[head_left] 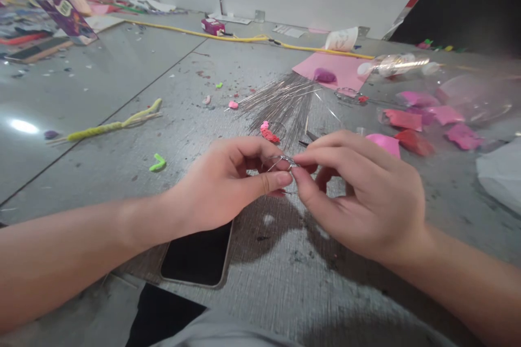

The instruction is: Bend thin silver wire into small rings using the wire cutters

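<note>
My left hand (240,176) and my right hand (358,190) meet in front of me, both pinching a small bent piece of thin silvery wire (288,160). Loops and loose ends of the wire stick out between the fingertips. Just beyond my fingers lies a pink and red clay piece (268,132). Behind it a bundle of straight thin wires (280,97) fans out on the table. A dark pointed tool tip shows beside my right fingers, the rest of it hidden. Under my left wrist rests a phone (197,255) with a dark screen.
Pink paper (305,66) carries a purple clay lump (324,75). Pink and red packets (402,119) and a clear bottle (396,65) lie to the right. A yellow cable (179,30) crosses the back. Yellow-green twisted strands (109,127) and a green clay bit (158,162) lie left.
</note>
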### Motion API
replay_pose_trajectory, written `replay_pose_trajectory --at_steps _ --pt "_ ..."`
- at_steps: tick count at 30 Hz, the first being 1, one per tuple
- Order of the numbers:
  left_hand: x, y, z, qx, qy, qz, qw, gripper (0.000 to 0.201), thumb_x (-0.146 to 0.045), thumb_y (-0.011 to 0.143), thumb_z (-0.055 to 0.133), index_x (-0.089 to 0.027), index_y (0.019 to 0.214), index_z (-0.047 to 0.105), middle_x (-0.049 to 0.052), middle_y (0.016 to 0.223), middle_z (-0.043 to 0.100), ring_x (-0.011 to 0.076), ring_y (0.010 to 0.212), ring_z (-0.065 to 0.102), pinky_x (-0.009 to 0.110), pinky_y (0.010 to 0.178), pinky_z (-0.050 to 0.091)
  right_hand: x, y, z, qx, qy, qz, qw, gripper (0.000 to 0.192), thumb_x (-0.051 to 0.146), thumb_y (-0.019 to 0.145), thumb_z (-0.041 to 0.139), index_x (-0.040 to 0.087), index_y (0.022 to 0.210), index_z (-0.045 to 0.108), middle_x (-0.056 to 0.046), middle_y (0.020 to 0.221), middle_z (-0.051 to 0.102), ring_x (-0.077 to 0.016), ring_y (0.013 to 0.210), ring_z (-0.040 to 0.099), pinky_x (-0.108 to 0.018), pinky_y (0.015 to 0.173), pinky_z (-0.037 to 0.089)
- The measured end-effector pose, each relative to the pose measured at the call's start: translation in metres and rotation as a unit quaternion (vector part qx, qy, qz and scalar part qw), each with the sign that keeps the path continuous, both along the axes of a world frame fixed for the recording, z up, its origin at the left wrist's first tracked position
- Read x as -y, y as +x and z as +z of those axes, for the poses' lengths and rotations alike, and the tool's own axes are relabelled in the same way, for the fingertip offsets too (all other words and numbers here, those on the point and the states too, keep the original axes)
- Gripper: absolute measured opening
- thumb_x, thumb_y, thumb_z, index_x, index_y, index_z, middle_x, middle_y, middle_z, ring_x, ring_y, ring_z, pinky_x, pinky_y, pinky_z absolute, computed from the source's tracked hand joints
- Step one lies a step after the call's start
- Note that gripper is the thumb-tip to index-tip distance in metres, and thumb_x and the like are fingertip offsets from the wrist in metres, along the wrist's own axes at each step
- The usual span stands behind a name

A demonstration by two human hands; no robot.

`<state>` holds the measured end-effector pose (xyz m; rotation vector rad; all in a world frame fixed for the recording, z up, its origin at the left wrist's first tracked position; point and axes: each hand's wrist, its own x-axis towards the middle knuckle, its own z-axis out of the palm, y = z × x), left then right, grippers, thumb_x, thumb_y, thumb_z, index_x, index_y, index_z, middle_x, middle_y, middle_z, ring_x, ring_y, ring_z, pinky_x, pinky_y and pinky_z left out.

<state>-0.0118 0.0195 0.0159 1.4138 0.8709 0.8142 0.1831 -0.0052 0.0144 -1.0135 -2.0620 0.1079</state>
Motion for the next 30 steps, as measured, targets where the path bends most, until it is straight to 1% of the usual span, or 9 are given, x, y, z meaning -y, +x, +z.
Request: replay_pose_trajectory --at_steps 4,10,13,17,21,25,30 --pt "-0.0006 -0.0001 -0.0004 0.024 -0.004 -0.007 1.000 0.006 -0.017 0.086 0.073 -0.016 0.083 0.068 -0.002 0.076 0.069 0.0098 0.071 0.069 0.022 0.072 0.062 -0.0004 -0.0003 -0.0017 0.026 0.027 -0.015 0.999 0.010 0.016 0.089 0.065 0.024 0.093 0.069 -0.006 0.089 0.073 -0.0159 0.064 0.063 -0.033 0.057 0.050" --pt "-0.0010 0.0001 -0.0001 0.030 0.006 -0.013 0.999 0.007 -0.017 0.089 0.072 -0.014 0.083 0.069 -0.002 0.077 0.068 0.0078 0.074 0.066 0.018 0.072 0.060 -0.0032 -0.0002 -0.0069 0.039 0.100 -0.020 0.994 0.008 0.013 0.091 0.065 0.020 0.092 0.068 -0.004 0.084 0.073 -0.0129 0.059 0.060 -0.030 0.054 0.049" --pt "-0.0007 -0.0001 0.0002 0.031 0.010 -0.019 0.999 0.006 -0.014 0.090 0.069 -0.014 0.084 0.068 -0.003 0.077 0.067 0.0068 0.073 0.065 0.016 0.071 0.059 -0.0033 -0.0001 -0.0078 0.058 0.106 -0.016 0.993 0.006 0.013 0.092 0.064 0.018 0.091 0.066 -0.005 0.084 0.071 -0.0133 0.061 0.061 -0.030 0.057 0.050" --pt "-0.0005 -0.0018 -0.0003 0.015 0.031 -0.025 0.999 0.003 -0.013 0.090 0.069 -0.014 0.087 0.069 -0.002 0.079 0.069 0.0077 0.074 0.066 0.017 0.072 0.059 -0.0012 -0.0019 -0.0068 0.071 0.102 -0.020 0.992 0.008 0.013 0.094 0.062 0.018 0.091 0.065 -0.004 0.084 0.069 -0.0147 0.069 0.063 -0.029 0.063 0.051" --pt "-0.0008 -0.0039 0.0000 -0.015 0.089 -0.016 0.996 0.004 -0.013 0.090 0.068 -0.014 0.086 0.069 -0.001 0.078 0.068 0.0088 0.074 0.065 0.018 0.070 0.058 0.0008 -0.0041 -0.0042 0.074 0.084 -0.018 0.994 0.011 0.013 0.097 0.058 0.018 0.091 0.064 -0.004 0.084 0.068 -0.0146 0.071 0.061 -0.029 0.066 0.050" --pt "-0.0004 -0.0046 0.0019 -0.079 0.166 0.000 0.983 0.007 -0.015 0.090 0.068 -0.015 0.083 0.069 0.000 0.078 0.066 0.0107 0.072 0.063 0.020 0.062 0.053 0.0003 -0.0040 -0.0013 0.070 0.053 0.017 0.996 0.013 0.012 0.099 0.054 0.017 0.090 0.061 -0.005 0.081 0.063 -0.0156 0.074 0.059 -0.031 0.065 0.048" --pt "-0.0012 -0.0046 0.0009 -0.125 0.241 0.018 0.962 0.007 -0.016 0.089 0.068 -0.015 0.082 0.067 -0.001 0.078 0.064 0.0100 0.070 0.058 0.020 0.059 0.048 -0.0030 -0.0013 0.0014 0.058 -0.026 0.051 0.997 0.011 0.014 0.099 0.051 0.016 0.090 0.058 -0.005 0.082 0.059 -0.0166 0.076 0.057 -0.031 0.063 0.044"
